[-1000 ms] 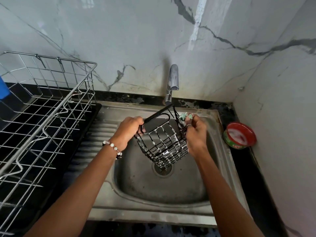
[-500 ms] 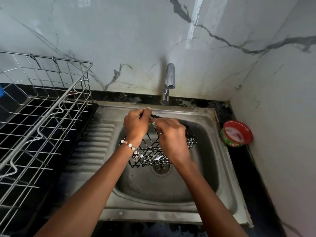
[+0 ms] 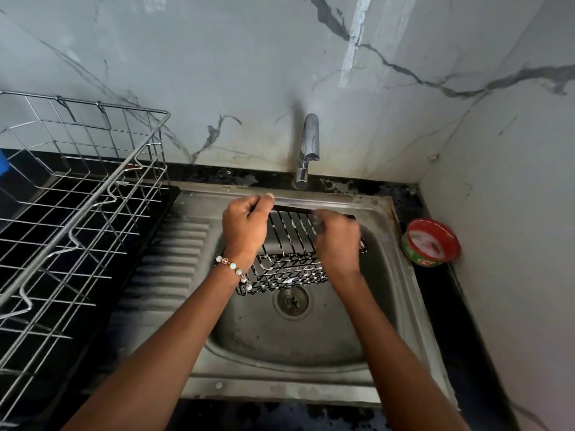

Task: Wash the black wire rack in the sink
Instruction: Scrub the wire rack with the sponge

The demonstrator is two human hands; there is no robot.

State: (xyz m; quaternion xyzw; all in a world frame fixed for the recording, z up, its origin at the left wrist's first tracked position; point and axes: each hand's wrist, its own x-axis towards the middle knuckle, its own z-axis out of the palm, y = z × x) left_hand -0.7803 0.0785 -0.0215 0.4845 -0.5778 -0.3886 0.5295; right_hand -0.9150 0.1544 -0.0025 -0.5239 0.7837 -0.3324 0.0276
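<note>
The black wire rack (image 3: pixel 291 236), flecked with white suds, is held low inside the steel sink (image 3: pixel 273 340), just above the drain (image 3: pixel 291 301). My left hand (image 3: pixel 245 228) grips the rack's top bar at its left end. My right hand (image 3: pixel 337 242) is blurred, with curled fingers pressed against the rack's upright wires on the right. A scrub pad sits in that hand, mostly hidden by the fingers. The tap (image 3: pixel 309 144) stands behind the rack and no water is visible from it.
A large silver wire dish rack (image 3: pixel 81 194) fills the counter to the left beside the ribbed drainboard (image 3: pixel 174 259). A red and green soap tub (image 3: pixel 431 244) sits in the right corner by the marble wall. Something blue (image 3: pixel 3 164) shows at the far left edge.
The rack was turned from hanging upright between my hands to lying lower in the basin. My right hand moved from the rack's far corner across its wires.
</note>
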